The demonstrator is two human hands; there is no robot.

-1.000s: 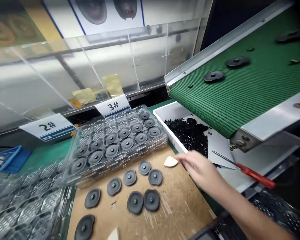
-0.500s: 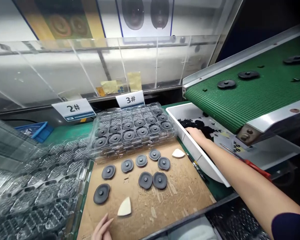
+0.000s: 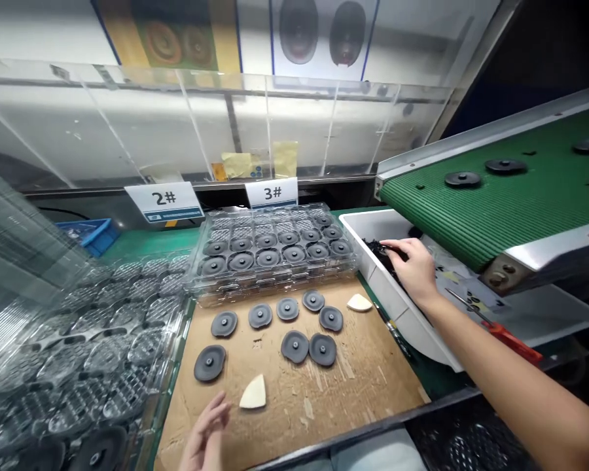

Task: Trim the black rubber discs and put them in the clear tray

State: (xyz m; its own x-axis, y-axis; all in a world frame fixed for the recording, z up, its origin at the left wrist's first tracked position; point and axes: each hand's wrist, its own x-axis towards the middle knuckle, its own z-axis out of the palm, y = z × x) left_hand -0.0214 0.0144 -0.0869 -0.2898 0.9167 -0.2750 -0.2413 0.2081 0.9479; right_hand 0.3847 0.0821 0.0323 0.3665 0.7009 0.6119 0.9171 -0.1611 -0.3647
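My right hand [image 3: 412, 265] reaches into a white plastic bin [image 3: 387, 294], its fingertips on a heap of black rubber scraps [image 3: 380, 254]. My left hand [image 3: 206, 428] hovers at the bottom edge of the view, fingers apart and holding nothing, close to a cream triangular piece [image 3: 252, 393]. Several dark grey round rubber discs with raised centres [image 3: 295, 346] lie on a worn cardboard sheet [image 3: 353, 392]. Behind them stands a clear plastic tray [image 3: 269, 226] with discs seated in its pockets.
A green belt conveyor [image 3: 500, 203] with scattered discs runs above the bin at right. Stacked clear trays [image 3: 98, 353] fill the left side. A red-handled screwdriver [image 3: 513, 341] lies beyond the bin, and a clear acrylic screen stands behind the labels 2# and 3#.
My right hand has moved from beside the cardboard into the bin. My left hand has come in at the bottom and risen slightly. The view has turned, shifting everything in the frame.
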